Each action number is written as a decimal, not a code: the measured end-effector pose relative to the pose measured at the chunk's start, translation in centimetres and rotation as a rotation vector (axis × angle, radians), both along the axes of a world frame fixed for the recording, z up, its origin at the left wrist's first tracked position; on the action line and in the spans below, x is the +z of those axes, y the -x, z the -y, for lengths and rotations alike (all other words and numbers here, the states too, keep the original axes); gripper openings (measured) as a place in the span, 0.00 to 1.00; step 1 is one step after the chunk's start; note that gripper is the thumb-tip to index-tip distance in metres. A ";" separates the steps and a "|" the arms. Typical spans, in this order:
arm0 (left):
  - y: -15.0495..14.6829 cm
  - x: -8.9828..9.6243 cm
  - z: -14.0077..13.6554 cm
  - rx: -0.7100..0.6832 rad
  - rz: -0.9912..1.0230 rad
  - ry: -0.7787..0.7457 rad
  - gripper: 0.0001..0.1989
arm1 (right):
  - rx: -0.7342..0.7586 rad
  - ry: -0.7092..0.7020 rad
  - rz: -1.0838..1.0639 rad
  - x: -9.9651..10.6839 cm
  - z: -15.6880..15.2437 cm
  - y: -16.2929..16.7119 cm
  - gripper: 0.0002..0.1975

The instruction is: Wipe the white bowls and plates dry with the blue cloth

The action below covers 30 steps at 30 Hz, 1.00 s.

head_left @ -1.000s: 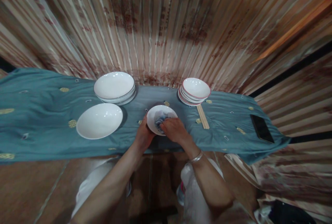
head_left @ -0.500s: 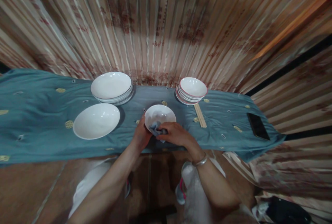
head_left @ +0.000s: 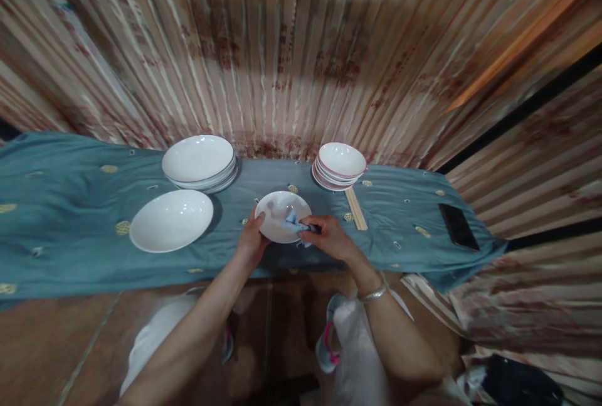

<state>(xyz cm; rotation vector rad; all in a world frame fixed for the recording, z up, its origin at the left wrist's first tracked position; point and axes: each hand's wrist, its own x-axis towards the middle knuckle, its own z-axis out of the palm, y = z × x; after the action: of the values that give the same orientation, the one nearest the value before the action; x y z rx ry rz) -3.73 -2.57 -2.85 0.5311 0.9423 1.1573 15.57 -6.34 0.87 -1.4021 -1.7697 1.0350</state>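
Observation:
A small white bowl [head_left: 275,221] is held just over the front part of the cloth-covered table. My left hand [head_left: 253,235] is closed on its left rim, thumb over the edge. In my right hand [head_left: 329,236] a light blue cloth [head_left: 294,221] is pinched; part of it lies against the bowl's inside right wall, and a bit hangs over the rim. Behind to the right stands a stack of small red-rimmed bowls [head_left: 342,160]. To the left sits a large white bowl [head_left: 172,221], in front of a stack of dark-rimmed plates or shallow bowls [head_left: 198,158].
Pale wooden chopsticks [head_left: 356,209] lie in front of the small bowl stack. A black phone [head_left: 458,226] rests near the right end of the teal tablecloth [head_left: 70,205]. A pleated patterned curtain [head_left: 263,54] hangs close behind the table.
My right hand has shifted right with the cloth, from the bowl's near inside to its right side. The bowl is still held in my left hand. The whole view has moved slightly.

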 end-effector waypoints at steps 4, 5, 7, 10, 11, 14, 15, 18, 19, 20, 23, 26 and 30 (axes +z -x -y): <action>0.4 -1.5 -0.5 0.063 -0.238 -0.058 0.30 | -0.146 -0.012 -0.151 -0.9 -0.6 -1.2 0.15; 0.6 -2.0 -0.7 0.103 -0.325 -0.106 0.32 | -0.186 -0.021 -0.188 -1.1 -0.8 -1.4 0.15; 0.9 -2.7 -0.8 0.165 -0.559 -0.292 0.35 | -0.260 -0.041 -0.240 -1.5 -1.1 -1.8 0.16; 1.2 -3.2 -0.4 0.136 -0.903 -0.687 0.33 | -0.347 -0.086 -0.240 -1.9 -1.3 -2.1 0.16; 1.2 -3.1 -0.1 0.109 -0.996 -0.787 0.31 | -0.368 -0.104 -0.223 -2.0 -1.4 -2.2 0.16; 0.4 -2.4 1.2 0.027 -1.210 -1.001 0.22 | -0.428 -0.167 -0.147 -2.3 -1.5 -2.3 0.16; 0.0 -2.1 1.6 -0.003 -1.256 -1.065 0.20 | -0.446 -0.182 -0.119 -2.4 -1.5 -2.3 0.16; -1.2 -1.3 2.7 -0.125 -1.341 -1.211 0.16 | -0.493 -0.204 -0.045 -2.6 -1.5 -2.3 0.15; -1.6 -1.1 2.9 -0.168 -1.361 -1.232 0.16 | -0.499 -0.204 -0.025 -2.7 -1.5 -2.3 0.14; -1.9 -1.0 3.1 -0.205 -1.379 -1.240 0.16 | -0.503 -0.201 -0.008 -2.8 -1.5 -2.3 0.13; -2.4 -0.7 3.3 -0.270 -1.423 -1.216 0.15 | -0.493 -0.183 0.037 -3.2 -1.6 -2.1 0.11; -2.6 -0.4 3.1 -0.305 -1.452 -1.176 0.15 | -0.479 -0.157 0.077 -3.6 -1.7 -1.8 0.10; -2.5 -0.1 2.8 -0.347 -1.446 -1.119 0.16 | -0.463 -0.150 0.054 -3.8 -1.8 -1.4 0.10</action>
<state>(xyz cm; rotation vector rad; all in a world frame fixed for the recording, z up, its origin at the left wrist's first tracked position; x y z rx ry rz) -1.20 -5.35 -2.91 2.5400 1.1818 0.7638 16.92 -4.53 -2.91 -1.6486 -1.4238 0.6105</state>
